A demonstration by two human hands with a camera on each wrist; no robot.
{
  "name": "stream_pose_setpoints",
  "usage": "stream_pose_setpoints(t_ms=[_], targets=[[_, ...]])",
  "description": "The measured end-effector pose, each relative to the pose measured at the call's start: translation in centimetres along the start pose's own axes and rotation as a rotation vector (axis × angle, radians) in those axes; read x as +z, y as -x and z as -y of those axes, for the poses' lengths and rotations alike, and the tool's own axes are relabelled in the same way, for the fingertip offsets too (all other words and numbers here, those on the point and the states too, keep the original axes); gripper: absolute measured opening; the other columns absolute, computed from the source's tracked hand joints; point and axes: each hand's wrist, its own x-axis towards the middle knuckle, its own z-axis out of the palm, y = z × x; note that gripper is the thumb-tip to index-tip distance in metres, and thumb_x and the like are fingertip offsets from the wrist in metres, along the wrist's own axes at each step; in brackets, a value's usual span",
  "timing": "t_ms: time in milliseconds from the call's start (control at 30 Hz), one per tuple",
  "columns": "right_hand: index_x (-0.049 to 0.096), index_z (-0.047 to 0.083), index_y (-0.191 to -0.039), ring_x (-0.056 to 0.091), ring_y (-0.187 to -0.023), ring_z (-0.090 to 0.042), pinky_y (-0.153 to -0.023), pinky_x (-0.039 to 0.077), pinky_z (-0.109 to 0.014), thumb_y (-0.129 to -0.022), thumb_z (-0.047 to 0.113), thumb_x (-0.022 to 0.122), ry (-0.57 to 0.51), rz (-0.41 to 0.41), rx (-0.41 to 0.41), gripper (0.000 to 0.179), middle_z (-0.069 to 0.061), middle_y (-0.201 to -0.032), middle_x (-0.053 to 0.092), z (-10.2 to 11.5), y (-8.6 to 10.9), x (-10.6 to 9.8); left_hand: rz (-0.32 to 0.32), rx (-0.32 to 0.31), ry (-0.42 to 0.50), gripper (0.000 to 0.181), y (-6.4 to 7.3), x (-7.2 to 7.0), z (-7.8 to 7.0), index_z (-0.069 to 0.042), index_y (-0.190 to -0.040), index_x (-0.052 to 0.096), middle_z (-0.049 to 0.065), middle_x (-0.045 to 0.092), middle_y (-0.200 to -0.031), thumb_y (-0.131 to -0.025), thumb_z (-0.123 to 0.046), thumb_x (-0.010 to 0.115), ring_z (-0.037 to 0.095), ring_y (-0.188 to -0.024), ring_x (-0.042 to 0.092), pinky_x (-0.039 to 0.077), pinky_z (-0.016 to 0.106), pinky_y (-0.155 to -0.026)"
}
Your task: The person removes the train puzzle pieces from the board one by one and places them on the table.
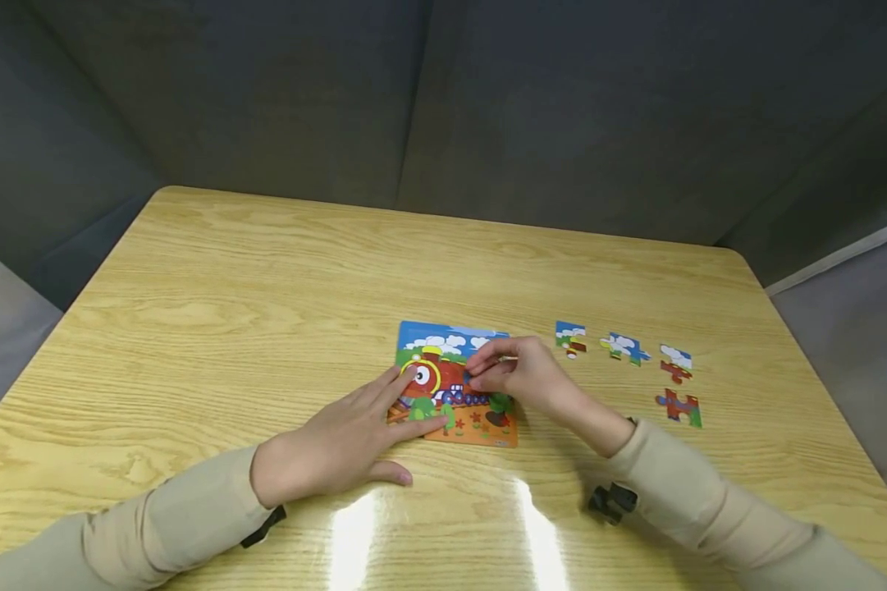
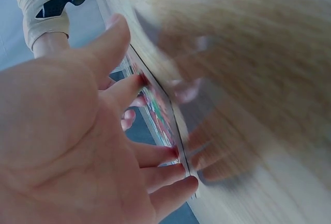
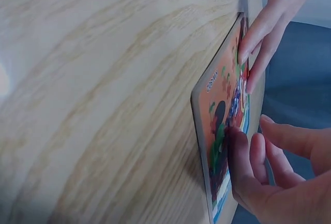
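Observation:
A train jigsaw puzzle point(image 1: 480, 431) in a flat frame lies on the table, with a red engine, clouds and an orange foreground. My left hand point(image 1: 340, 443) spreads its straight fingers over the puzzle's left side; fingertips rest on its edge and face, and the thumb lies apart on the table. Over the puzzle's right part, my right hand point(image 1: 528, 373) has thumb and fingers bent together at a small dark blue puzzle piece point(image 1: 468, 377), mostly covered by the fingertips. In the right wrist view, the right thumb point(image 3: 238, 149) touches the puzzle's face.
Several loose puzzle pieces lie right of the puzzle: one with sky and a red roof point(image 1: 571, 336), one with clouds point(image 1: 624, 348), one white and red point(image 1: 676, 362), one red and green point(image 1: 681, 407). Dark partitions point(image 1: 413, 107) stand behind the wooden table point(image 1: 229, 295).

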Motion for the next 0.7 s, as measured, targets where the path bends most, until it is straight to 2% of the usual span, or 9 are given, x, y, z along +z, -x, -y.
stream_pose_setpoints(t_ms=[167, 333, 533, 700], targets=[[0.062, -0.011, -0.107, 0.069, -0.082, -0.027, -0.073, 0.058, -0.028, -0.080, -0.014, 0.072, 0.008, -0.036, -0.030, 0.029, -0.023, -0.102, 0.062, -0.4, -0.5, 0.4, 0.008, -0.006, -0.003, 0.066, 0.0, 0.0, 0.0, -0.029, -0.152, 0.040, 0.032, 0.013, -0.157, -0.093, -0.052, 0.057, 0.046, -0.143, 0.019, 0.031, 0.053, -0.110], [0.061, -0.008, -0.114, 0.067, -0.075, -0.025, -0.069, 0.058, -0.028, -0.077, -0.015, 0.074, 0.067, -0.063, -0.065, 0.040, -0.021, -0.104, 0.056, -0.8, -0.8, 0.8, 0.003, -0.002, -0.013, 0.066, -0.1, 0.1, 0.0, -0.028, -0.152, 0.040, 0.032, 0.013, -0.157, -0.092, -0.052, 0.057, 0.047, -0.143, 0.020, 0.033, 0.053, -0.110], [0.062, -0.005, -0.118, 0.066, -0.073, -0.024, -0.066, 0.057, -0.028, -0.074, -0.014, 0.078, 0.190, -0.075, -0.128, 0.048, -0.022, -0.108, 0.062, -0.8, -0.8, 1.1, 0.002, -0.002, -0.009, 0.066, -0.1, 0.0, 0.0, -0.028, -0.151, 0.041, 0.032, 0.013, -0.157, -0.092, -0.051, 0.058, 0.046, -0.143, 0.020, 0.032, 0.053, -0.110], [0.064, -0.003, -0.115, 0.065, -0.074, -0.021, -0.066, 0.056, -0.028, -0.073, -0.009, 0.080, 0.247, -0.083, -0.157, 0.045, -0.018, -0.106, 0.066, -0.9, -0.9, 1.4, 0.016, -0.013, -0.004, 0.066, 0.0, -0.1, 0.0, -0.029, -0.152, 0.040, 0.032, 0.012, -0.157, -0.092, -0.051, 0.058, 0.046, -0.143, 0.018, 0.031, 0.053, -0.111]])
